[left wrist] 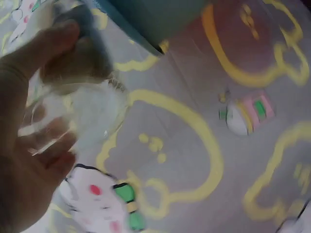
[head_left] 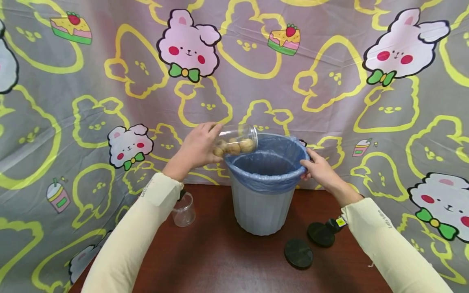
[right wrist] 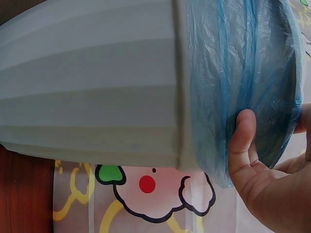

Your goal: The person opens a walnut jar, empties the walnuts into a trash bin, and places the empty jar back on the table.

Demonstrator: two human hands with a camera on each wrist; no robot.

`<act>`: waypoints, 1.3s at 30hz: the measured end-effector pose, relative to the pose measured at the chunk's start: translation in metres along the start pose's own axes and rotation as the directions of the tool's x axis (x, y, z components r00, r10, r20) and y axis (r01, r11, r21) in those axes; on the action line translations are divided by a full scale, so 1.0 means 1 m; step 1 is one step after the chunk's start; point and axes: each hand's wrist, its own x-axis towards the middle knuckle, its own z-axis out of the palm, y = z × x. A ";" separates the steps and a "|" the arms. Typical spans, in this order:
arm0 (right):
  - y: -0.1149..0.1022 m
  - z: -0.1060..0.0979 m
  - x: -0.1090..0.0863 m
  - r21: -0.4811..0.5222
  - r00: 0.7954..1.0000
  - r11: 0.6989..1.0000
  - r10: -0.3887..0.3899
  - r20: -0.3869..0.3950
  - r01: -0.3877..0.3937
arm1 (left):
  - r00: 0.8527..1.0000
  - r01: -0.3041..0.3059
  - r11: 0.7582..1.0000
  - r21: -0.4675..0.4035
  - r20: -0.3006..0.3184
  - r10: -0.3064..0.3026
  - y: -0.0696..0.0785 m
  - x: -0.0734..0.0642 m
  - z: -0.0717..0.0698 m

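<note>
My left hand (head_left: pixel 199 147) grips a clear jar (head_left: pixel 238 132) lying on its side in the air, its mouth pointing right over the left rim of a trash can (head_left: pixel 261 207). Several round tan balls (head_left: pixel 246 145), walnut-like, lie along the jar's lower side. In the left wrist view, the fingers and thumb curl round the blurred jar (left wrist: pixel 92 114). A blue plastic bag (head_left: pixel 253 181) lines the trash can and folds over its rim. At the right side of that rim, my right hand (head_left: pixel 322 169) holds on, its thumb (right wrist: pixel 243 133) outside over the bag and its fingers partly hidden.
A second clear jar (head_left: pixel 184 211) stands on the brown table (head_left: pixel 205 260) at left, partly behind the left sleeve. Two black round lids, one nearer (head_left: pixel 298 253) and one farther (head_left: pixel 319 235), lie right of the trash can. A patterned curtain (head_left: pixel 242 93) hangs close behind.
</note>
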 end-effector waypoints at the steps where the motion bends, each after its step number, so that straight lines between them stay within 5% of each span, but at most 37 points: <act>1: 0.000 0.000 0.000 -0.001 1.000 1.000 0.000 0.000 0.000 | 1.000 -0.003 1.000 0.009 0.001 0.003 0.000 0.000 0.000; 6: 0.001 -0.001 0.000 -0.008 1.000 1.000 0.009 0.002 -0.009 | 0.997 -0.057 0.995 0.080 -0.039 0.060 0.002 0.000 0.004; 13: 0.002 -0.001 0.000 -0.013 1.000 1.000 0.014 0.010 -0.014 | 1.000 -0.007 1.000 0.015 -0.007 0.007 0.003 -0.001 0.006; 28: 0.002 -0.001 0.003 -0.020 1.000 1.000 0.000 0.013 0.000 | 0.998 -0.033 0.997 0.070 -0.057 0.037 0.006 0.001 0.005; 39: 0.003 -0.002 0.004 -0.011 1.000 1.000 -0.004 0.014 0.004 | 1.000 0.027 0.999 -0.019 0.015 -0.027 0.003 0.002 0.003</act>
